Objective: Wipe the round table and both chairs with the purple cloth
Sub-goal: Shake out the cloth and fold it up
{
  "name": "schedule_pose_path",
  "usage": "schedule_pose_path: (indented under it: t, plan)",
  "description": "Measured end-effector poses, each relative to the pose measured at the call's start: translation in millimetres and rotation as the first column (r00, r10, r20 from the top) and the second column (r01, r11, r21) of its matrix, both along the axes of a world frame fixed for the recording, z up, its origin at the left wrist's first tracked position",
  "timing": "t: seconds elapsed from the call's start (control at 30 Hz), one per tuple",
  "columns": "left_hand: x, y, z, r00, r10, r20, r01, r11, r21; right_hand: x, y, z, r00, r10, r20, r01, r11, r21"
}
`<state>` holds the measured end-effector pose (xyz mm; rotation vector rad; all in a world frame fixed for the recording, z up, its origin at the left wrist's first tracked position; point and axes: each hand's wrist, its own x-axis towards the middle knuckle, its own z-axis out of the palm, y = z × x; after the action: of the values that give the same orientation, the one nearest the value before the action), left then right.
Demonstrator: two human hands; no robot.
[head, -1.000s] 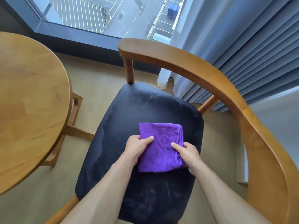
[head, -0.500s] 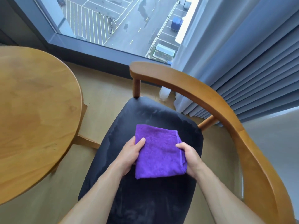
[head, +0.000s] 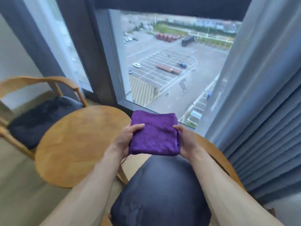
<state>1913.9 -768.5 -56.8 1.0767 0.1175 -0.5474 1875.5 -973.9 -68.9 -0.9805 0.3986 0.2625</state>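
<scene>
The folded purple cloth [head: 154, 133] is held up in the air between both hands, above the near chair. My left hand [head: 124, 139] grips its left edge and my right hand [head: 185, 141] grips its right edge. Below them is the near chair [head: 162, 193] with a dark seat cushion and a curved wooden backrest on the right. The round wooden table [head: 78, 144] stands to the left of the cloth. A second chair [head: 37, 115] with a dark cushion stands beyond the table at far left.
A large window [head: 171, 62] with a dark frame looks down on a car park straight ahead. Blue-grey pleated curtains [head: 263, 111] hang close on the right. A white wall is at the far left, and pale floor lies under the table.
The cloth has been lifted off the chair seat and is now held in the air in both hands. The view has swung up, bringing the window and the second chair into sight.
</scene>
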Motion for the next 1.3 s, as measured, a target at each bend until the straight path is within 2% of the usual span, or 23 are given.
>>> schedule_pose_path:
  t: [0.07,0.17,0.3,0.53,0.77,0.9,0.97,1.03,1.1,1.3]
  plan:
    - [-23.8,29.8,44.2,0.997,0.08,0.014,-0.08,0.996,-0.025,-5.8,29.4,48.1,0.993,0.101,0.057,-0.1,0.995,-0.028]
    - [-65.8,87.7,97.2,0.973,0.232,-0.002,-0.232,0.972,-0.045,-13.6,89.0,109.7,0.965,0.239,0.112,-0.217,0.96,-0.178]
    - [-136.1,189.9,151.4,0.896,0.443,0.019,-0.443,0.896,-0.017,-29.8,196.4,166.7,0.885,0.449,0.124,-0.406,0.874,-0.267]
    - [-298.9,401.8,198.9,0.665,0.746,0.035,-0.741,0.665,-0.094,-109.7,450.4,220.6,0.631,0.747,0.211,-0.678,0.662,-0.32]
    - [-501.2,581.7,204.1,0.293,0.954,0.064,-0.952,0.297,-0.07,-258.7,708.2,222.7,0.274,0.938,0.214,-0.904,0.327,-0.275]
    - [-626.0,662.2,210.5,0.023,0.997,0.067,-0.998,0.027,-0.062,-373.5,838.8,223.8,0.033,0.973,0.23,-0.965,0.091,-0.247]
    - [-668.7,682.9,214.9,-0.057,0.997,0.048,-0.997,-0.055,-0.052,-412.4,880.2,221.2,-0.034,0.97,0.242,-0.972,0.024,-0.233]
    - [-722.5,707.1,215.1,-0.174,0.983,0.057,-0.985,-0.172,-0.032,-469.1,926.1,220.4,-0.158,0.959,0.236,-0.973,-0.11,-0.205]
    - [-773.7,726.2,215.3,-0.275,0.96,0.049,-0.961,-0.272,-0.054,-523.1,969.8,216.1,-0.245,0.943,0.226,-0.956,-0.195,-0.219]
    - [-902.5,770.3,202.7,-0.581,0.814,0.011,-0.814,-0.58,-0.026,-674.1,1077.6,210.7,-0.534,0.814,0.226,-0.841,-0.487,-0.236]
